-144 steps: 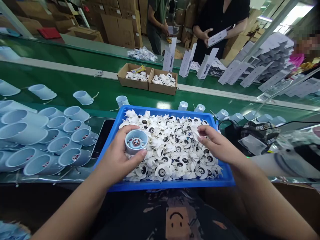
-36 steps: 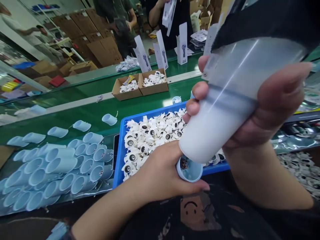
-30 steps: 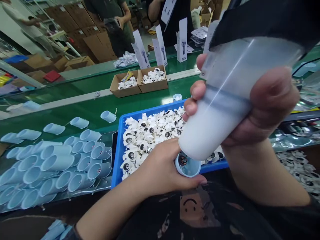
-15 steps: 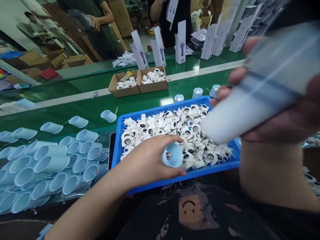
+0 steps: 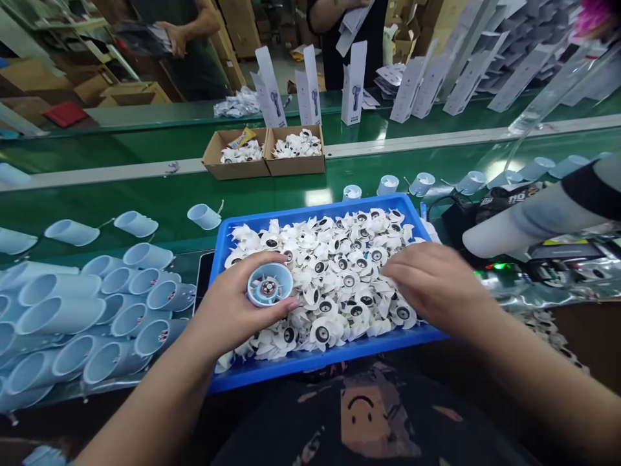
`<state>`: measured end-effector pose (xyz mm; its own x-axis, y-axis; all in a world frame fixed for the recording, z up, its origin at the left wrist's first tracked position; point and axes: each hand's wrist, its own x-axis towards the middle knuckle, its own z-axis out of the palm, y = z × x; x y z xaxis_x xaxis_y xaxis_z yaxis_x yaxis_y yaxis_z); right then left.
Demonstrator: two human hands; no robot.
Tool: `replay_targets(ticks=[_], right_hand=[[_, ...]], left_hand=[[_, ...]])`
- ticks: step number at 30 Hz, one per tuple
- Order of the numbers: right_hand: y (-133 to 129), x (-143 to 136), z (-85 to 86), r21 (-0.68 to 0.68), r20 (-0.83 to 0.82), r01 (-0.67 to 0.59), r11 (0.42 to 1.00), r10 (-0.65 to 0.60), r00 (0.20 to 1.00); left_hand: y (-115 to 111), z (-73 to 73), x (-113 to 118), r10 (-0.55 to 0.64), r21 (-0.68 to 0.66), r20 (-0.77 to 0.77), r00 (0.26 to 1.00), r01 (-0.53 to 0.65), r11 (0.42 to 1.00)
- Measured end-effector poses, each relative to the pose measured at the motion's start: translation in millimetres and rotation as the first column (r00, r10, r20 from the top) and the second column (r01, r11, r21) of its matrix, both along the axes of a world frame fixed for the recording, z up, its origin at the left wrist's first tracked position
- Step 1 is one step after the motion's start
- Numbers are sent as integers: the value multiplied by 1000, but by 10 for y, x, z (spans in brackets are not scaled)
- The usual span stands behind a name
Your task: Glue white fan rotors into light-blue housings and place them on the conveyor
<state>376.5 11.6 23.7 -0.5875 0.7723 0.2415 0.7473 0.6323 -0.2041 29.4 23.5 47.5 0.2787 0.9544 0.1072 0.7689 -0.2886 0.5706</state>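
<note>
In my left hand (image 5: 242,291) is a light blue cylindrical fan housing (image 5: 252,292), its open end turned up toward me. Inside it a small round motor (image 5: 268,288) with copper-coloured parts shows. My fingers and thumb wrap round its sides, over the left part of a blue tray (image 5: 315,370). White fan blades (image 5: 349,281) with dark round hubs fill this tray. My right hand (image 5: 431,285) is at the tray's right side, fingertips pressed together down among the blades. Whatever those fingers pinch is hidden, and the hand is slightly blurred.
Many blue housings (image 5: 63,314) are stacked at left; others line the green belt (image 5: 165,194). Two cardboard boxes (image 5: 295,167) of white blades stand beyond the tray. A whitish cylindrical tool (image 5: 528,217) with a black band slants in at right. Two people stand across the belt near white cartons (image 5: 354,84).
My right hand has let go of the whitish cylindrical tool and moved down to the blades. My left hand has shifted left with the housing, whose motor now shows more fully.
</note>
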Motion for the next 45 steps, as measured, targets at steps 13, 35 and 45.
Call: replay_targets(ticks=[13, 35, 45], right_hand=[[228, -123, -346, -330, 159, 122, 936, -73, 985], [-117, -505, -79, -534, -597, -823, 194, -776, 204], [-43, -666, 119, -365, -635, -166, 916, -114, 764]], left_hand=[[-239, -34, 18, -21, -41, 202, 979, 30, 999], [-266, 13, 517, -335, 49, 133, 933, 331, 942], [-284, -21, 649, -320, 229, -4, 947, 312, 922]])
